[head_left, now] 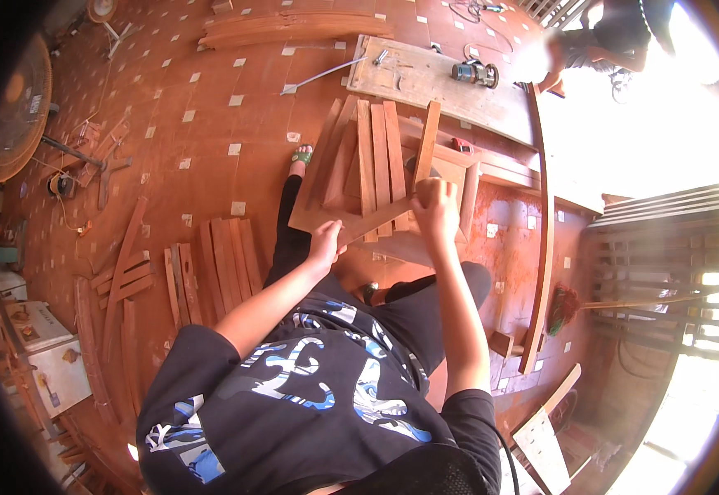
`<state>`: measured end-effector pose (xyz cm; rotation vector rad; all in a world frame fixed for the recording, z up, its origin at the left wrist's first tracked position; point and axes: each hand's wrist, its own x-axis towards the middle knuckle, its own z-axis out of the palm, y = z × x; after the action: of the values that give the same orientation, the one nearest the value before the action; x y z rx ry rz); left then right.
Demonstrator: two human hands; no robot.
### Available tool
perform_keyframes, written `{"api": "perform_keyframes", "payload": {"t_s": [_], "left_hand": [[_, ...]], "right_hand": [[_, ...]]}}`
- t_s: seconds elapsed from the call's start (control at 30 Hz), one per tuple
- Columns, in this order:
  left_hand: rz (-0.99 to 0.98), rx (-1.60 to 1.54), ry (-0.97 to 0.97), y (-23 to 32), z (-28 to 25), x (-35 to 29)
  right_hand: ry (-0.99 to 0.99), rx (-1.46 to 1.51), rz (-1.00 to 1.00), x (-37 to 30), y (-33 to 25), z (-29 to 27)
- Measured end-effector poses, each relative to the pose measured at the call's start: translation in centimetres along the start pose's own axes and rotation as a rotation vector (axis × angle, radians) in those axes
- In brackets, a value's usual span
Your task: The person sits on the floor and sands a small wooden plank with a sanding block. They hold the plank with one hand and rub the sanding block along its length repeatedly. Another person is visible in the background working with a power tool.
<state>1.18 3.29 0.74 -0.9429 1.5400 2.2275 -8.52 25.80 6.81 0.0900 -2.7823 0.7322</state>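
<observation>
A short wooden strip [376,219] runs at a slant between my two hands. My left hand [325,245] is closed around its lower left end. At its upper right end my right hand [438,200] is curled into a fist on it; whether anything else is in that fist is hidden. Under the strip is a stack of framed wooden panels [466,194]. Several loose slats [366,157] lie side by side across the stack. Another slat [428,136] reaches up from just behind my right fist, with a dark rounded object [413,165] partly hidden beside it.
Beyond the stack lies a plank board [413,78] with a power tool [475,74]. A long beam [544,206] stretches along my right. Cut slats [231,256] rest on the tiled floor to my left, near a standing fan [17,107]. Another person [615,37] is at the far right.
</observation>
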Motion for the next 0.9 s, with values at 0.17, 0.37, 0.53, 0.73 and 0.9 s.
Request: {"api": "perform_keyframes", "payload": {"t_s": [0.17, 0.37, 0.53, 0.73, 0.9], "left_hand": [[0.048, 0.032, 0.010, -0.2, -0.1, 0.5], [0.058, 0.011, 0.032, -0.7, -0.3, 1.9], [0.017, -0.050, -0.017, -0.1, -0.6, 1.7], [0.083, 0.019, 0.042, 0.6, -0.1, 1.0], [0.093, 0.015, 0.006, 0.0, -0.3, 1.5]], "right_hand": [[0.124, -0.052, 0.089, 0.9, 0.0, -0.5], [-0.044, 0.151, -0.041, -6.4, -6.8, 1.8], [-0.217, 0.156, -0.041, -7.9, -8.6, 1.4], [-0.019, 0.051, 0.097, -2.4, -3.6, 0.2], [0.122, 0.005, 0.199, 0.0, -1.2, 0.3]]}}
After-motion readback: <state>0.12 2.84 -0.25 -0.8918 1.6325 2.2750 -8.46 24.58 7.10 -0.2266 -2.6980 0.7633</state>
